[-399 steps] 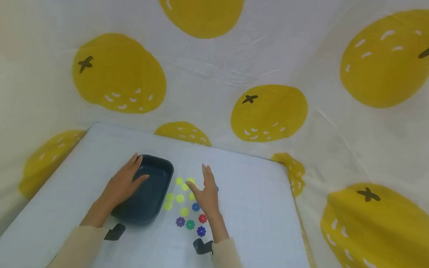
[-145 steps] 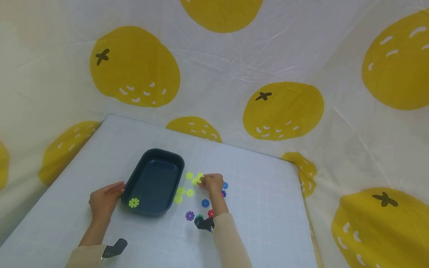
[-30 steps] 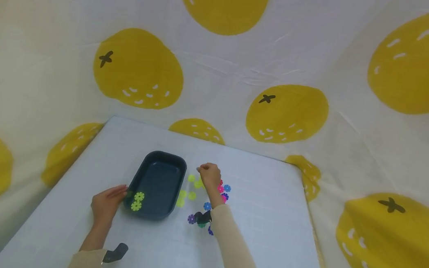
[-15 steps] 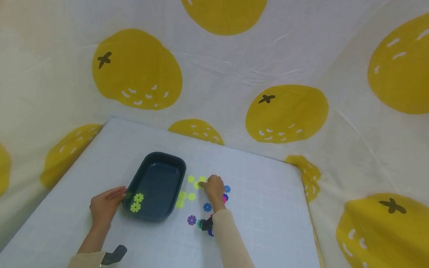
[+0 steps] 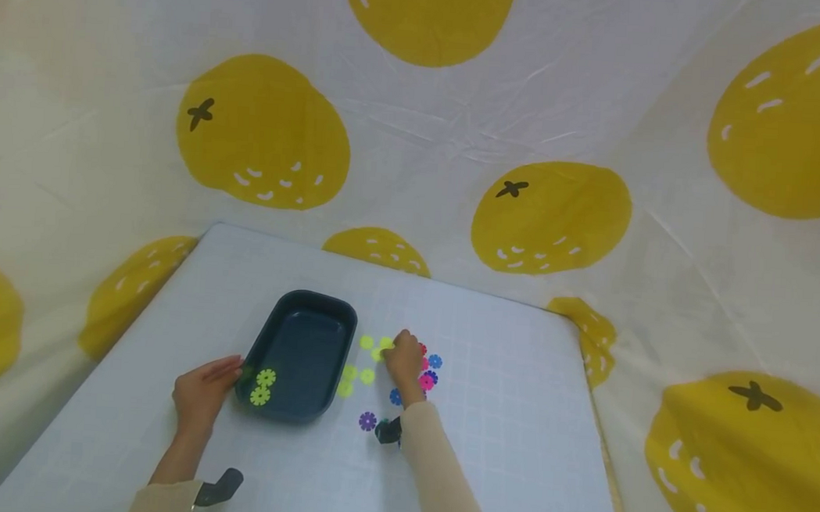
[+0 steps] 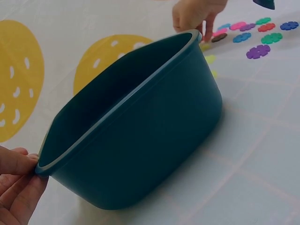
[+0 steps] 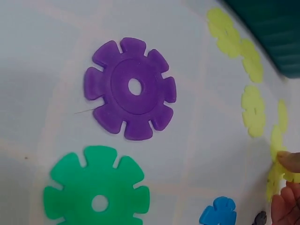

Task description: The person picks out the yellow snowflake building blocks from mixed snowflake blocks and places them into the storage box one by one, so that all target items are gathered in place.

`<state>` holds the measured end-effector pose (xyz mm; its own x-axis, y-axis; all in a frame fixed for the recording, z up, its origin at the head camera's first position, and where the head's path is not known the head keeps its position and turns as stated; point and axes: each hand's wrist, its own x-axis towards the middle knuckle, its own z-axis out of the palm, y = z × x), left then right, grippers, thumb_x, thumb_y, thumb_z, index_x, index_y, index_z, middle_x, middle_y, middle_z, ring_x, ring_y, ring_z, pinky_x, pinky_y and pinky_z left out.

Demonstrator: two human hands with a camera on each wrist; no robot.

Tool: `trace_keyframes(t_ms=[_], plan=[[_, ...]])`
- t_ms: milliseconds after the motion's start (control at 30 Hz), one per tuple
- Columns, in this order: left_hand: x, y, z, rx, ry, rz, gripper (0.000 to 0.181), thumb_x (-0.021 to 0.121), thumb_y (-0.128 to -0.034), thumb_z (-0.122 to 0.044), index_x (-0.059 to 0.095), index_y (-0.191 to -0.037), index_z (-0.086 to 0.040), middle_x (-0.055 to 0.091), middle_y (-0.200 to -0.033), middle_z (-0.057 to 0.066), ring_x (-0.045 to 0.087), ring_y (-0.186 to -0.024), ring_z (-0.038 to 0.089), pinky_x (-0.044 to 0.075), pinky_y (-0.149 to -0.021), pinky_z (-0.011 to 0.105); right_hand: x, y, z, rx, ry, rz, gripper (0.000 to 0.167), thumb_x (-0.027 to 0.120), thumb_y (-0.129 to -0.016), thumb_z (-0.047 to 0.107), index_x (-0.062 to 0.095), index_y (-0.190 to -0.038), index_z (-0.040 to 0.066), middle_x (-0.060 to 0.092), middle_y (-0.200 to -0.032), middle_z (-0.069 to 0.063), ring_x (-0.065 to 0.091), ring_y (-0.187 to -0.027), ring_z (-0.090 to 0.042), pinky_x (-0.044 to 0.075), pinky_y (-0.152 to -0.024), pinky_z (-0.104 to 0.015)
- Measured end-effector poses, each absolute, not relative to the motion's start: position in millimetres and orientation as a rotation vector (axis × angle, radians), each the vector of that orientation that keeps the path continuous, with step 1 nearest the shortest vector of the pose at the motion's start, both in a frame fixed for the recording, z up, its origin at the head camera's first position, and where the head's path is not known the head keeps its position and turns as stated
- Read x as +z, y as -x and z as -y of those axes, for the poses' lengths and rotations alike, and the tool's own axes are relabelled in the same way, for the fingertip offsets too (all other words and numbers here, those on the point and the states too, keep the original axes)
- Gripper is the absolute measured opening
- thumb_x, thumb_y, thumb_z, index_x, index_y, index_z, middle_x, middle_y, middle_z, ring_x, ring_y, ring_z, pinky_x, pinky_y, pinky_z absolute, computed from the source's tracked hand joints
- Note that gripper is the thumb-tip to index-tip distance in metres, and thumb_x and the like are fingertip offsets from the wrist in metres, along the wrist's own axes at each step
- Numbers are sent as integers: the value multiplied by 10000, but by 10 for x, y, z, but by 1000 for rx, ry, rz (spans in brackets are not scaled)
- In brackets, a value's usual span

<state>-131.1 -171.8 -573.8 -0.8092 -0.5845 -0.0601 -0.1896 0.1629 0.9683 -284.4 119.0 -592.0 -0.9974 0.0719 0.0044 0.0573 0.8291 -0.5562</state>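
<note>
2 plain beige sleeves (image 5: pixel 442 477); 2 dark, elbow-shaped wrist devices (image 5: pixel 219 489), 1 per arm; hands (image 5: pixel 198 396) bare.

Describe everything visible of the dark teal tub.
The dark teal tub is a deep, rectangular container with rounded corners and a slim rim, smooth and plastic-looking. It stands open side up on the pale table. Two yellow-green discs lie inside, toward its near left corner. The left hand pinches its rim there.

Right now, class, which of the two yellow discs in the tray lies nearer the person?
The lower yellow disc in the head view, by the near end of the tray; the upper yellow disc lies just beyond it.
</note>
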Motion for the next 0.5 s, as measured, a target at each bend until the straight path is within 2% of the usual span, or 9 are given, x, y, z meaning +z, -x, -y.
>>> trace_keyframes(t_ms=[100, 167, 267, 333, 367, 433, 500], plan=[[-5768, 1313, 1728, -1694, -729, 2127, 285, 736, -885, -75, 706, -1156, 6, 721, -1150, 171, 643, -889, -115, 479, -728, 6, -5950, 2818, -1211, 972, 114, 2940, 98, 697, -852, 64, 629, -898, 11, 641, -827, -104, 574, -741, -222, 523, -665, -348], [-5814, 1318, 1740, -1708, -731, 2118, 278, 745, -886, -111, 719, -1151, -30, 757, -1103, 67, 647, -889, -114, 481, -727, 7, -5964, 2812, -1233, 1043, 134, 2879, 61, 687, -838, 51, 662, -864, 2, 673, -808, -113, 591, -713, -221, 523, -630, -339], [-5855, 1329, 1751, -1715, -715, 2097, 274, 758, -877, -126, 728, -1138, -48, 768, -1065, 9, 639, -879, -129, 478, -723, 0, -5959, 2818, -1268, 1268, 223, 2748, 110, 695, -793, 19, 712, -884, -40, 723, -840, -156, 653, -713, -232, 561, -616, -319], [-5844, 1330, 1750, -1686, -720, 2116, 268, 743, -886, -103, 723, -1148, -50, 762, -1090, 32, 601, -864, -177, 470, -737, -4, -5939, 2832, -1290, 1543, 327, 2632, 175, 692, -799, -10, 718, -957, -78, 731, -904, -207, 704, -749, -261, 601, -640, -318], [-5816, 1326, 1744, -1678, -716, 2123, 273, 740, -886, -88, 718, -1153, -35, 750, -1117, 83, 603, -869, -172, 470, -742, -3, -5921, 2836, -1301, 1688, 395, 2567, 203, 688, -813, -20, 708, -1000, -97, 729, -939, -240, 724, -774, -285, 616, -658, -320], [-5749, 1319, 1732, -1671, -732, 2147, 286, 725, -892, -59, 701, -1172, -7, 713, -1172, 163, 579, -858, -196, 468, -749, -2, -5876, 2840, -1315, 1977, 565, 2424, 274, 670, -856, -32, 664, -1116, -119, 696, -1069, -289, 740, -879, -312, 623, -735, -314], [-5719, 1319, 1727, -1670, -757, 2160, 287, 713, -899, -45, 694, -1183, -4, 693, -1199, 184, 550, -842, -221, 470, -755, 2, -5838, 2857, -1336, 2215, 716, 2273, 352, 643, -897, -31, 600, -1235, -121, 635, -1212, -320, 726, -972, -325, 613, -794, -311]])
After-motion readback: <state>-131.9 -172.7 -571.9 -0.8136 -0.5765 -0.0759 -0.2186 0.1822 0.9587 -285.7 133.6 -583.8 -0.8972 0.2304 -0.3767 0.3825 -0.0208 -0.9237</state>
